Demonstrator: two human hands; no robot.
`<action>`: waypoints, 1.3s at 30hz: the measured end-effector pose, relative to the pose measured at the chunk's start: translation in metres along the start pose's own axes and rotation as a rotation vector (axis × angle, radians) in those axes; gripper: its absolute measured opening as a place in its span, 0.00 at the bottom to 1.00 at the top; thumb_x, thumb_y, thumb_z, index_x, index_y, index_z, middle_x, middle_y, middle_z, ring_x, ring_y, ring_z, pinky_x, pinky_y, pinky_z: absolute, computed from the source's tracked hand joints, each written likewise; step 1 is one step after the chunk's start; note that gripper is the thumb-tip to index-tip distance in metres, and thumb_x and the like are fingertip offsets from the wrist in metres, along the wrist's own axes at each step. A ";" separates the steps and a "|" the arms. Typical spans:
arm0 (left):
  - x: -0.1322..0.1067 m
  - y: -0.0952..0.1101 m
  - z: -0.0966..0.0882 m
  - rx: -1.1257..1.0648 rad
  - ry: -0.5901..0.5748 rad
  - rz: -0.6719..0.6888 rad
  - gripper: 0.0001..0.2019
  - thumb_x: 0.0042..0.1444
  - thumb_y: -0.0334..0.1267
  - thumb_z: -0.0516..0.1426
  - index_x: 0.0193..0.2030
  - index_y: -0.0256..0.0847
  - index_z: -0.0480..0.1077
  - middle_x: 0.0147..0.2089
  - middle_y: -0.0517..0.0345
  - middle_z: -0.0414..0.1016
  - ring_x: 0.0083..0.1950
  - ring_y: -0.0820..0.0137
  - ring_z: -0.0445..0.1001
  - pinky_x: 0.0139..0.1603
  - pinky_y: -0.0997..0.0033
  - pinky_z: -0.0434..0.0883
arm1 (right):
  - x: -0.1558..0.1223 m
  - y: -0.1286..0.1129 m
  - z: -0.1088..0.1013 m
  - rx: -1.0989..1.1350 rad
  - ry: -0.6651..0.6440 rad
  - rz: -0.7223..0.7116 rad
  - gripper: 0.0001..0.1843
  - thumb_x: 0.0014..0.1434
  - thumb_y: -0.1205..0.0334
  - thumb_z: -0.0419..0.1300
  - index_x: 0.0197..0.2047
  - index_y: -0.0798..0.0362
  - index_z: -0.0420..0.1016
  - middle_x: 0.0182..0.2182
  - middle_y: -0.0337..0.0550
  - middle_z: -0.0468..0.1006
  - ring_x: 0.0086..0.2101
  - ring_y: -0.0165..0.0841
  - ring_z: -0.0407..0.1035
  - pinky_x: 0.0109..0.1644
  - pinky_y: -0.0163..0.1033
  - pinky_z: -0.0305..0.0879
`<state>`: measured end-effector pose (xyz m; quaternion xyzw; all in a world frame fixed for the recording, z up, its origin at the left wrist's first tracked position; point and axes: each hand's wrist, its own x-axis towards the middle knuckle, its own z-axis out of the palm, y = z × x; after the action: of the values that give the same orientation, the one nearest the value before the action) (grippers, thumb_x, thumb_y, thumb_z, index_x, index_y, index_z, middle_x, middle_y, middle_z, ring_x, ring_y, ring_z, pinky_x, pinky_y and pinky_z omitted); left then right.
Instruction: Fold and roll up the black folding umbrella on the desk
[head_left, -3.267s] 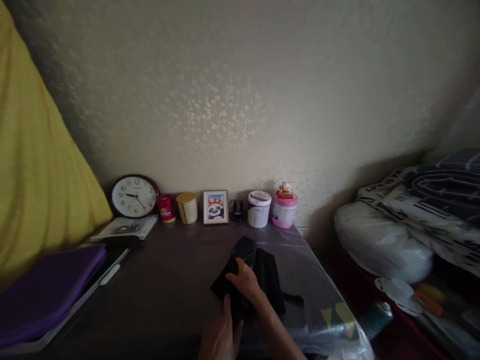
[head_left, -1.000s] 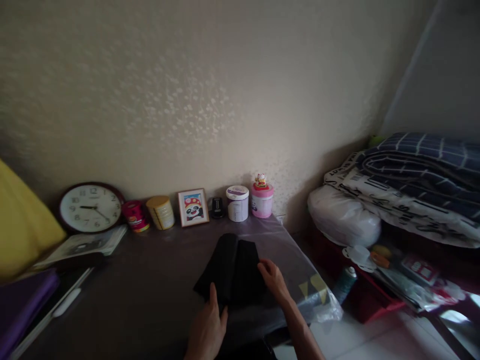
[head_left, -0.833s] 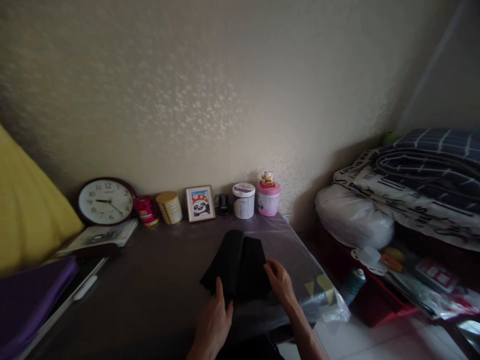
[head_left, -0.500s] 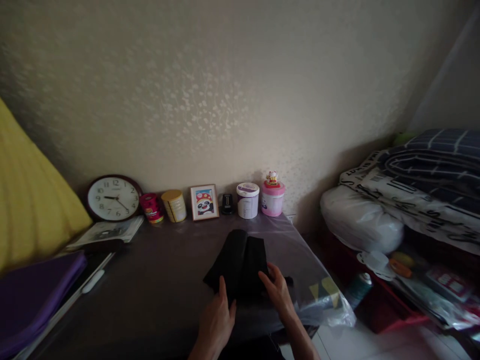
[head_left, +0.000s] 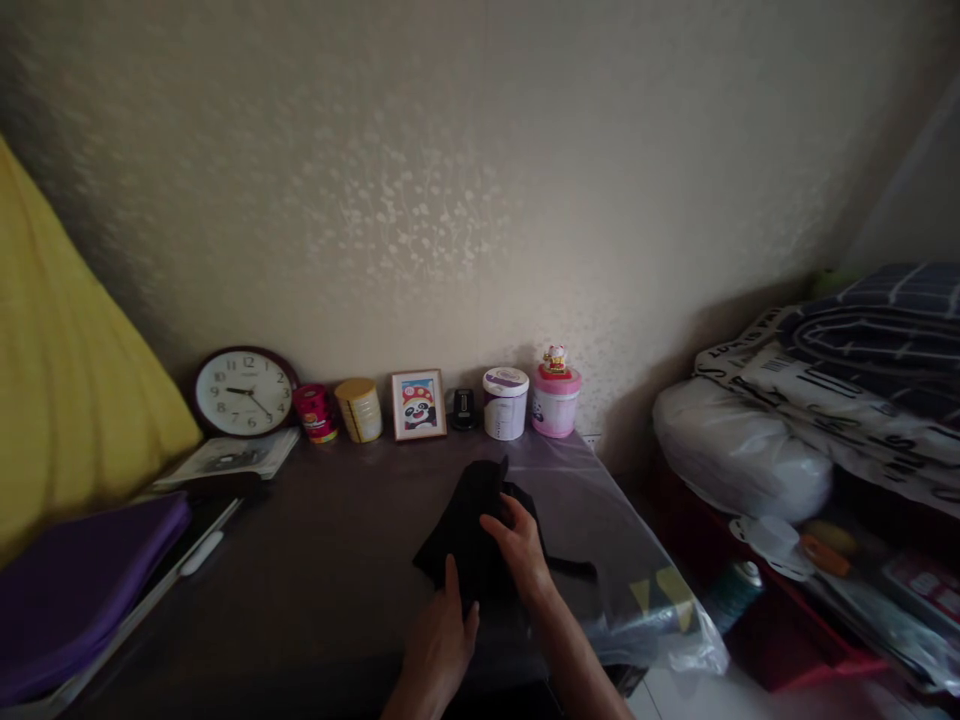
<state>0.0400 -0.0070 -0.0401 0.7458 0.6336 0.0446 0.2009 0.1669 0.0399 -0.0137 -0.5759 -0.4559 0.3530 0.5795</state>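
A black garment (head_left: 469,520) lies folded near the front of a dark table (head_left: 322,560). My left hand (head_left: 442,640) rests flat on the garment's near edge with its fingers stretched out. My right hand (head_left: 517,545) has its fingers curled around a fold of the black cloth, which is lifted over the middle of the pile. A thin black strap (head_left: 574,568) trails to the right of that hand.
Along the wall stand a clock (head_left: 244,392), a red tin (head_left: 315,413), a yellow tin (head_left: 360,410), a framed panda picture (head_left: 418,404), a white tub (head_left: 504,403) and a pink tub (head_left: 555,402). A purple folder (head_left: 82,590) lies left; bedding (head_left: 825,400) is piled right.
My right hand went from the garment's right edge to its middle, bringing a fold of cloth over with it. My left hand stayed on the near edge.
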 end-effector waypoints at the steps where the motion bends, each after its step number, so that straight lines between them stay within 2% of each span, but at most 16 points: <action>1: 0.000 0.000 -0.001 0.001 -0.003 0.002 0.30 0.59 0.38 0.43 0.64 0.26 0.37 0.48 0.41 0.71 0.44 0.63 0.73 0.38 0.69 0.65 | 0.002 -0.002 0.007 -0.037 -0.019 0.002 0.28 0.44 0.58 0.59 0.50 0.57 0.68 0.42 0.48 0.75 0.43 0.38 0.68 0.46 0.39 0.65; 5: 0.001 -0.001 -0.001 -0.013 -0.013 0.017 0.29 0.59 0.37 0.43 0.64 0.25 0.38 0.49 0.41 0.71 0.45 0.64 0.73 0.39 0.71 0.65 | 0.006 -0.003 0.031 -0.240 -0.071 0.011 0.27 0.44 0.63 0.59 0.50 0.58 0.67 0.42 0.48 0.75 0.42 0.37 0.68 0.46 0.38 0.64; 8: 0.002 -0.003 0.000 -0.050 -0.018 0.023 0.30 0.59 0.36 0.44 0.64 0.24 0.37 0.48 0.40 0.72 0.45 0.64 0.73 0.39 0.72 0.65 | 0.008 -0.001 0.042 -0.370 -0.103 0.003 0.27 0.45 0.65 0.58 0.51 0.60 0.67 0.41 0.49 0.75 0.42 0.36 0.69 0.46 0.36 0.64; 12: 0.001 -0.005 -0.001 -0.033 -0.021 0.020 0.29 0.59 0.36 0.44 0.64 0.24 0.39 0.52 0.38 0.68 0.48 0.64 0.71 0.43 0.72 0.65 | 0.010 0.001 0.047 -0.514 -0.165 -0.006 0.27 0.45 0.65 0.58 0.51 0.59 0.67 0.37 0.47 0.76 0.40 0.36 0.70 0.43 0.36 0.64; 15: -0.003 -0.008 0.001 -0.052 0.036 0.051 0.29 0.59 0.36 0.44 0.64 0.24 0.39 0.58 0.38 0.61 0.52 0.66 0.69 0.46 0.75 0.64 | 0.012 0.000 0.048 -0.582 -0.211 -0.012 0.28 0.45 0.64 0.58 0.52 0.58 0.66 0.38 0.47 0.76 0.40 0.36 0.70 0.42 0.35 0.63; 19: -0.013 -0.010 0.003 -0.039 0.100 0.094 0.27 0.60 0.36 0.41 0.64 0.27 0.38 0.56 0.39 0.63 0.47 0.68 0.71 0.44 0.76 0.65 | 0.015 -0.003 0.048 -0.672 -0.266 -0.006 0.28 0.45 0.63 0.58 0.52 0.59 0.66 0.38 0.48 0.76 0.41 0.37 0.70 0.41 0.35 0.62; 21: -0.014 -0.009 0.003 0.001 0.080 0.116 0.27 0.59 0.35 0.42 0.65 0.31 0.39 0.54 0.41 0.65 0.46 0.67 0.72 0.42 0.74 0.65 | 0.016 -0.004 0.049 -0.706 -0.286 -0.010 0.27 0.45 0.63 0.59 0.51 0.58 0.66 0.38 0.47 0.76 0.41 0.37 0.70 0.40 0.35 0.62; 24: -0.009 -0.005 -0.001 0.060 -0.009 0.111 0.28 0.58 0.35 0.44 0.65 0.36 0.40 0.50 0.43 0.68 0.43 0.66 0.73 0.40 0.72 0.66 | 0.016 -0.004 0.050 -0.756 -0.309 -0.027 0.27 0.46 0.61 0.58 0.51 0.56 0.66 0.38 0.46 0.77 0.40 0.36 0.70 0.39 0.34 0.62; 28: 0.003 0.000 -0.004 0.082 -0.062 0.072 0.24 0.57 0.36 0.46 0.61 0.36 0.51 0.45 0.45 0.72 0.43 0.63 0.73 0.40 0.69 0.66 | 0.013 -0.004 0.054 -0.831 -0.375 -0.081 0.23 0.46 0.61 0.58 0.49 0.51 0.69 0.38 0.43 0.77 0.40 0.35 0.71 0.39 0.35 0.62; 31: 0.007 0.001 -0.005 0.074 -0.056 0.066 0.19 0.58 0.36 0.45 0.55 0.36 0.60 0.44 0.46 0.73 0.42 0.63 0.73 0.39 0.69 0.66 | 0.007 -0.004 0.052 -0.830 -0.483 -0.186 0.20 0.48 0.64 0.57 0.47 0.47 0.71 0.35 0.38 0.79 0.38 0.34 0.71 0.39 0.34 0.62; 34: 0.007 0.000 -0.005 0.056 -0.051 0.077 0.16 0.59 0.36 0.43 0.48 0.36 0.67 0.44 0.47 0.74 0.43 0.65 0.73 0.39 0.71 0.65 | -0.004 -0.001 0.041 -0.654 -0.638 -0.446 0.14 0.53 0.66 0.54 0.43 0.46 0.73 0.35 0.35 0.79 0.38 0.30 0.71 0.44 0.33 0.61; 35: 0.006 -0.001 -0.005 0.049 -0.050 0.081 0.16 0.59 0.36 0.43 0.47 0.36 0.68 0.44 0.48 0.74 0.43 0.65 0.73 0.38 0.72 0.65 | -0.007 0.002 0.036 -0.581 -0.642 -0.535 0.13 0.55 0.66 0.53 0.42 0.47 0.74 0.36 0.36 0.78 0.39 0.29 0.70 0.46 0.33 0.61; 37: 0.005 -0.002 -0.004 0.034 -0.045 0.080 0.17 0.59 0.35 0.44 0.53 0.35 0.64 0.44 0.48 0.74 0.43 0.67 0.74 0.38 0.74 0.65 | -0.012 0.008 0.023 -0.493 -0.567 -0.650 0.13 0.58 0.68 0.50 0.42 0.49 0.73 0.39 0.38 0.77 0.41 0.28 0.68 0.49 0.35 0.60; 39: 0.005 -0.003 -0.002 0.014 -0.017 0.071 0.23 0.58 0.34 0.46 0.61 0.31 0.52 0.44 0.46 0.74 0.42 0.68 0.74 0.37 0.75 0.64 | -0.013 0.016 0.011 -0.500 -0.464 -0.704 0.14 0.60 0.68 0.48 0.43 0.51 0.72 0.41 0.42 0.76 0.45 0.30 0.66 0.52 0.38 0.59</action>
<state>0.0377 -0.0013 -0.0398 0.7696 0.6052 0.0409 0.1995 0.1540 0.0334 -0.0322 -0.4144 -0.8107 0.1344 0.3910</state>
